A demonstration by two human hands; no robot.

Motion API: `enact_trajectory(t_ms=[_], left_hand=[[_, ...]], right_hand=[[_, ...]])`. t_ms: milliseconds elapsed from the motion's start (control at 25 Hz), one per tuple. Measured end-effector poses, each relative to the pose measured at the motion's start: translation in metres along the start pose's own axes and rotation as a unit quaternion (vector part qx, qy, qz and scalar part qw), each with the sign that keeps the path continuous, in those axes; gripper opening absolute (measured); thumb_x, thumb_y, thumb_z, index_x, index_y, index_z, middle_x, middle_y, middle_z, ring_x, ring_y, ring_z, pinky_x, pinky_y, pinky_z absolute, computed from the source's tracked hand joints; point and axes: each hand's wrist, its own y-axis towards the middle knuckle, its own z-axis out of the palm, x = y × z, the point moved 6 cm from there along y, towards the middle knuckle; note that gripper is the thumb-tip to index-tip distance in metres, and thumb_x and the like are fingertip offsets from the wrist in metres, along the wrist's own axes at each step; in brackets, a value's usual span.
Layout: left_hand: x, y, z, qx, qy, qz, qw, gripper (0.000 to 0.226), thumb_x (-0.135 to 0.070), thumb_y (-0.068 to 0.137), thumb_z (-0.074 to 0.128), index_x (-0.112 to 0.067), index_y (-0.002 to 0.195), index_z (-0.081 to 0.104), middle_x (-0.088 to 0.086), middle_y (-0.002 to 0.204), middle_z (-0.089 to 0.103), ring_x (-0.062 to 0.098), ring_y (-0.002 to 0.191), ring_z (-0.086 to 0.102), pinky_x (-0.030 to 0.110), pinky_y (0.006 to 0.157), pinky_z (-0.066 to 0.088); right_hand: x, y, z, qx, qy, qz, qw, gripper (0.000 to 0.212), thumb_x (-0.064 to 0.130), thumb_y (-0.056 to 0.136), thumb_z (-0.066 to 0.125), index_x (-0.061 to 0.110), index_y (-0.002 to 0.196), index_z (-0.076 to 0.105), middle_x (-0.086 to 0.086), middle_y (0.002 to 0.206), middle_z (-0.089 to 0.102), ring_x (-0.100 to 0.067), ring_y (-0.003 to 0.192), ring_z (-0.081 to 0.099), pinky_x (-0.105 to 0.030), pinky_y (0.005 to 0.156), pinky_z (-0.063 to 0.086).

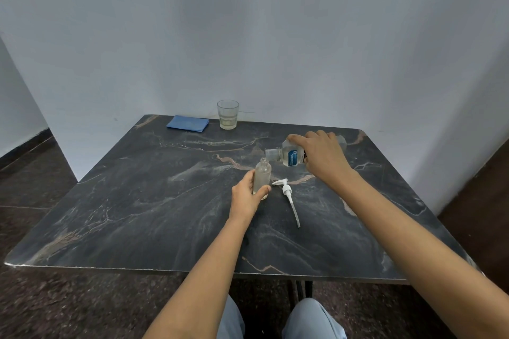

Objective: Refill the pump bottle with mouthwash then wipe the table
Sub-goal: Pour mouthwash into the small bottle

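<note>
Your left hand (246, 195) grips the pump bottle (263, 177), upright on the table (137, 201), open neck up. Your right hand (323, 157) grasps the mouthwash bottle (292, 155) just right of it, held near level, mouth pointing left over that neck; its blue label is unreadable.

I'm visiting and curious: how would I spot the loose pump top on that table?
Start at the dark marbled table. Near its middle, the left hand grips a small clear bottle; the pump top lies flat just right of it. It is the only white piece, trailing a long thin tube.
</note>
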Motion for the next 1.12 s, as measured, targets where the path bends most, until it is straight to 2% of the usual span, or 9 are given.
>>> enact_trajectory(t_ms=[200,520,720,960,1120], left_hand=[[-0.0015,-0.0009,-0.0001,-0.001,0.003,0.001,1.000,0.048,-0.017,0.083,0.075,-0.017,0.127,0.056,-0.003,0.121,0.064,0.010,0.110,0.062,0.028,0.098,0.049],[-0.0029,-0.0013,-0.0003,0.000,0.015,0.001,1.000,0.047,-0.018,0.083,0.075,-0.017,0.125,0.056,-0.011,0.114,0.061,0.012,0.111,0.061,0.030,0.098,0.049],[-0.0021,-0.0009,-0.0011,-0.003,0.018,0.004,1.000,0.043,-0.019,0.082,0.076,-0.020,0.121,0.058,-0.013,0.110,0.062,0.012,0.108,0.062,0.033,0.097,0.050],[-0.0067,-0.0022,-0.0019,-0.004,0.018,0.011,1.000,0.036,-0.017,0.082,0.075,-0.028,0.110,0.055,-0.013,0.106,0.063,0.012,0.105,0.063,0.027,0.093,0.050],[-0.0057,-0.0029,-0.0015,-0.004,0.016,0.005,1.000,0.039,-0.017,0.083,0.075,-0.022,0.117,0.058,-0.012,0.107,0.062,0.010,0.105,0.062,0.026,0.093,0.049]], right_hand=[[0.0006,0.0004,0.0011,-0.003,-0.004,-0.001,1.000,0.061,0.002,0.087,0.055,0.031,0.138,0.039,-0.007,0.116,0.059,-0.028,0.108,0.050,-0.038,0.094,0.035],[-0.0002,0.0014,0.0019,-0.002,-0.005,-0.002,1.000,0.061,0.003,0.087,0.056,0.031,0.138,0.039,-0.007,0.117,0.059,-0.028,0.110,0.050,-0.039,0.094,0.035],[0.0003,0.0017,0.0009,-0.003,-0.004,-0.002,1.000,0.061,0.002,0.087,0.055,0.030,0.139,0.039,-0.008,0.119,0.058,-0.029,0.112,0.049,-0.040,0.096,0.035],[0.0006,0.0016,-0.0002,-0.006,-0.006,-0.003,1.000,0.062,0.001,0.087,0.054,0.031,0.139,0.038,-0.008,0.118,0.058,-0.029,0.112,0.049,-0.040,0.097,0.034],[0.0009,0.0021,0.0001,-0.007,-0.008,-0.004,1.000,0.063,0.002,0.087,0.056,0.030,0.139,0.038,-0.008,0.120,0.058,-0.029,0.113,0.049,-0.041,0.098,0.034]])
